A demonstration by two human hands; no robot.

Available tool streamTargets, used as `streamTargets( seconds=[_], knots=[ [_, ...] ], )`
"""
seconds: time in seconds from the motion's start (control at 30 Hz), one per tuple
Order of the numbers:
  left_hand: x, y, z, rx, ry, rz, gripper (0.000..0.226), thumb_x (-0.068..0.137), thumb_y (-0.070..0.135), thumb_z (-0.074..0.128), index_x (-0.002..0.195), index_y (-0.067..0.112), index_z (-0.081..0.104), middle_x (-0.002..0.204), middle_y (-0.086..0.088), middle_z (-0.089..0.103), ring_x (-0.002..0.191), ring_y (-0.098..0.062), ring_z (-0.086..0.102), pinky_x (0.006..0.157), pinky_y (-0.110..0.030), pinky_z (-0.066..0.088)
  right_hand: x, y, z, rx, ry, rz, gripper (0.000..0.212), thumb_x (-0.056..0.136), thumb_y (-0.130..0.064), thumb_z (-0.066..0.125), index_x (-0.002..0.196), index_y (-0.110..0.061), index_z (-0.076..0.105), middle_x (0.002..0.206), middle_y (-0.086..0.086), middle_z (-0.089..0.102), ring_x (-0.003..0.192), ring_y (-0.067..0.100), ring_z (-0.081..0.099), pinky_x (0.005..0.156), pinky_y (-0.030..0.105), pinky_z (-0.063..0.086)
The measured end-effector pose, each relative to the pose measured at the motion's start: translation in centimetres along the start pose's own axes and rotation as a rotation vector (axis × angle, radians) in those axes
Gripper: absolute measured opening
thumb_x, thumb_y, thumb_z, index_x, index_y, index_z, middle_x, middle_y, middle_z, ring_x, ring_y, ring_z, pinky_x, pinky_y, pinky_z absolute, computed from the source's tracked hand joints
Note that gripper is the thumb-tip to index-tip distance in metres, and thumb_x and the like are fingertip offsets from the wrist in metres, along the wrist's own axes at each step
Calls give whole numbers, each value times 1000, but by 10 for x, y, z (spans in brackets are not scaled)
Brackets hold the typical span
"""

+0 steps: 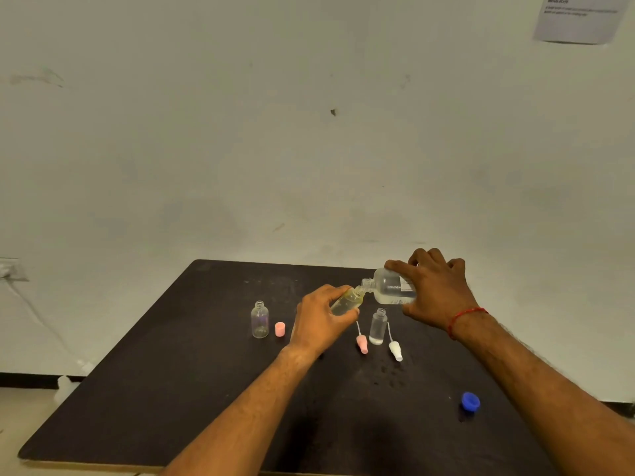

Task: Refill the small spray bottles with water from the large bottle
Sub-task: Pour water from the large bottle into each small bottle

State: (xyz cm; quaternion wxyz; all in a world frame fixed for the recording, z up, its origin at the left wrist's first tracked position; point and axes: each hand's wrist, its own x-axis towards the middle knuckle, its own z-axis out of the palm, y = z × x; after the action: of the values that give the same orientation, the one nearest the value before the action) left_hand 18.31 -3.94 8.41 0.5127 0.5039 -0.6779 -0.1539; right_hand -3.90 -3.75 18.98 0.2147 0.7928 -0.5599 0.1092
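Overhead, the right hand point(433, 293) grips the tilted large bottle point(391, 286), its mouth touching the yellowish spray bottle point(347, 300) clasped in the left hand's point(319, 321) curled fingers.

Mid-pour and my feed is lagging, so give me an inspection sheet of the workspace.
Surface: dark table, wet spots front right.
Job's things: large bottle tilted, mouth at held small bottle; left small bottle and centre small bottle upright, uncapped; pink cap, pink spray head, white spray head, blue cap lying loose.
Clutter: nothing seen.
Hands: left hand grips held small bottle; right hand grips large bottle.
Cables: white cable hangs from wall socket, far left.
Surroundings: pale wall, paper sheet top right.
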Motion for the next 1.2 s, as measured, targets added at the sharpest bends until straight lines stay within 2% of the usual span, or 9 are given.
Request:
streamTargets(
  seconds=[0.2,0.3,0.4,0.5,0.6,0.8,0.97,1.13,1.2],
  knots=[
    [0,4,0,-4,-8,-1,51,76,55,67,125,55,51,100,22,67,94,4,64,78,-22,57,0,1,1,13,-10,14,78,72,-49,72,140,-47,34,120,-4,47,117,19,41,92,43,34],
    [0,3,1,-26,-1,-16,44,79,48,73,122,43,66,100,22,68,93,3,64,74,-20,55,-4,1,3,32,-13,30,77,71,-53,70,139,-47,33,120,-4,49,117,18,42,92,43,34],
    [-1,4,2,-47,4,-10,45,78,50,74,122,39,69,100,24,69,93,3,64,70,-15,49,-9,0,7,80,-25,54,74,72,-56,65,138,-46,33,120,-5,53,115,18,46,93,43,33],
    [-2,2,4,-40,-1,-22,50,78,53,75,125,37,69,112,26,69,101,7,63,80,-18,54,-16,-1,12,140,-43,78,73,73,-60,64,138,-43,36,125,-7,57,117,18,49,96,46,33],
    [-1,-1,5,-35,-21,-47,52,81,48,80,129,32,68,126,17,69,114,3,62,95,-20,52,-22,-3,17,227,-40,111,71,73,-63,64,136,-40,40,125,-11,60,116,17,54,96,46,34],
    [2,-9,6,-31,-20,-97,45,81,43,82,123,33,71,119,16,73,105,9,60,93,-17,49,-33,-2,30,340,-47,213,67,74,-64,66,132,-41,41,120,-12,63,108,15,59,96,44,32],
    [7,-19,16,-34,-42,-185,48,84,35,81,130,27,67,122,8,73,114,-5,66,99,-28,53,-39,1,39,442,-53,276,69,72,-63,70,130,-40,41,118,-12,65,106,16,61,97,45,32],
    [10,-29,29,3,-69,-252,46,87,30,78,131,22,64,125,4,71,117,-11,66,96,-24,50,-46,6,50,478,-51,341,73,69,-65,72,130,-38,41,118,-10,66,106,17,63,96,45,35],
    [12,-35,34,18,-86,-282,46,88,30,78,131,21,63,126,2,70,118,-14,65,99,-29,52,-49,9,54,509,-55,376,74,68,-66,73,129,-38,41,118,-10,66,107,18,62,96,45,37]
  ],
)
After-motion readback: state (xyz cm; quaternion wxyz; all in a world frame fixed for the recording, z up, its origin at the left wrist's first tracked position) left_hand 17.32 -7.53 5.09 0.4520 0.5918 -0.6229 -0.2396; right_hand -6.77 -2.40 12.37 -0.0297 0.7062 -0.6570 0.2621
